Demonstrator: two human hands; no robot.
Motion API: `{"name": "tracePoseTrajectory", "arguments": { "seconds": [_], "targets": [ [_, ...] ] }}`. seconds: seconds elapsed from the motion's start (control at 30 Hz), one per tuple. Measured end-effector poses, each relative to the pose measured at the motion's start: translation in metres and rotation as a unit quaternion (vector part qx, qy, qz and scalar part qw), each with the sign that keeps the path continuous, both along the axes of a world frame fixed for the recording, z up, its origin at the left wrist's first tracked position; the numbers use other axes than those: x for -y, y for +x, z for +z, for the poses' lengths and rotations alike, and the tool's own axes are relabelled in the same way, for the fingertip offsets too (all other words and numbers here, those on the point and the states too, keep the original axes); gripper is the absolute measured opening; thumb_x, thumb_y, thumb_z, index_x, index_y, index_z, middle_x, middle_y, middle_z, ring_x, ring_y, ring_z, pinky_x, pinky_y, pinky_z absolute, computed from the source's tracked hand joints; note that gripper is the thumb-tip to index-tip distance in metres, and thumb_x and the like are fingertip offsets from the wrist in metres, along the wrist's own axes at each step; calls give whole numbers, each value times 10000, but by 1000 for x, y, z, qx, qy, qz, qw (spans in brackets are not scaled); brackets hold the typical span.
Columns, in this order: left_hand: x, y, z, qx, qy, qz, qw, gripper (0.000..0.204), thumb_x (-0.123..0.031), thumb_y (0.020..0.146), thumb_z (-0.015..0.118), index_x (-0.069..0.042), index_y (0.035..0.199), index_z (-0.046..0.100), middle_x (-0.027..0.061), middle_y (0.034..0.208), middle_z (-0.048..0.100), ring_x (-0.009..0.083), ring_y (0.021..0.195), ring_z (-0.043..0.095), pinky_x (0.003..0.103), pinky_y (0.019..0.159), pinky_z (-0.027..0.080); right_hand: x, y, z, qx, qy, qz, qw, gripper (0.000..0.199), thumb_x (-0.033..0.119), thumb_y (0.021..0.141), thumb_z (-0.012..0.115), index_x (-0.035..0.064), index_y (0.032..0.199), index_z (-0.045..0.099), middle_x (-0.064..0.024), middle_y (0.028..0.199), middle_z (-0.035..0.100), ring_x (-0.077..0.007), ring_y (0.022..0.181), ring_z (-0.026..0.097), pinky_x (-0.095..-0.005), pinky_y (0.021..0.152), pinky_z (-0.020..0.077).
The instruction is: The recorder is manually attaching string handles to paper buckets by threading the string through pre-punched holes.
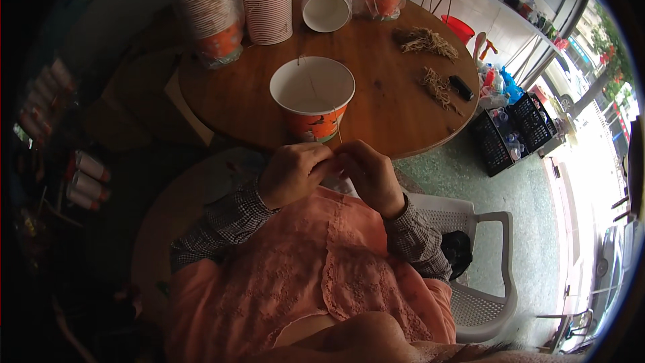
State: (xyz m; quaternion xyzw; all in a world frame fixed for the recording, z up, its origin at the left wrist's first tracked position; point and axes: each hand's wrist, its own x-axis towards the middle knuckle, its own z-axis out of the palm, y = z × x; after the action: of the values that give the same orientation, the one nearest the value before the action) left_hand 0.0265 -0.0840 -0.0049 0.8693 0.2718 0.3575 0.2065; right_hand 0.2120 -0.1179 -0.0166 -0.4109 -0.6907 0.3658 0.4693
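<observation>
A paper tub (314, 123) with an orange printed side and white inside stands near the front edge of the round wooden table. A thin string (337, 121) crosses its inside and hangs over its front rim down to my hands. My left hand (295, 171) and my right hand (373, 176) meet just in front of the tub, fingers closed and fingertips together at the string's end. Between the fingertips the grip is partly hidden. To the right on the table lie two bundles of tan strings (430, 42) and a small black object (461, 87).
Tall stacks of paper tubs (265, 3), some in clear plastic, stand at the table's back. One tub (327, 12) lies on its side there. A white plastic chair (494, 269) is at my right. Beyond the table are a black crate (494, 144) with bottles and a red bucket (459, 28).
</observation>
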Motion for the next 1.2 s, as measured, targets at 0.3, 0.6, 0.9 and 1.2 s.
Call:
{"name": "tracePoseTrajectory", "arguments": {
  "seconds": [0.3,0.6,0.9,1.2],
  "targets": [
    [-4,-5,0,54,-15,-3,998,50,-34,839,637,3,846,603,74,709,590,177,623,592,280,564,453,-2,7,-3,19,72,-30,997,78,29,866,617,-27,921,619,-42,834,643,-60,731,571,-209,659,467],
    [-1,2,-5,209,-273,-22,939,363,-333,967,505,2,852,585,17,672,517,65,650,485,224,580,411,5,5,-2,-109,34,-92,989,38,23,857,638,-13,866,630,9,760,619,-30,705,528,-184,642,437],
    [1,16,-5,146,-105,14,984,155,-135,920,573,-11,836,534,81,696,542,144,628,539,279,566,439,2,9,-6,-93,42,-58,993,73,18,843,654,-14,899,618,-3,768,637,-34,682,559,-185,615,442],
    [-2,20,1,106,53,28,993,109,-5,831,616,-15,898,531,122,837,573,275,757,588,339,662,472,-4,15,-7,4,65,-73,995,108,-4,833,622,-8,941,625,26,728,604,-5,599,437,-182,526,370]
  ]
}}
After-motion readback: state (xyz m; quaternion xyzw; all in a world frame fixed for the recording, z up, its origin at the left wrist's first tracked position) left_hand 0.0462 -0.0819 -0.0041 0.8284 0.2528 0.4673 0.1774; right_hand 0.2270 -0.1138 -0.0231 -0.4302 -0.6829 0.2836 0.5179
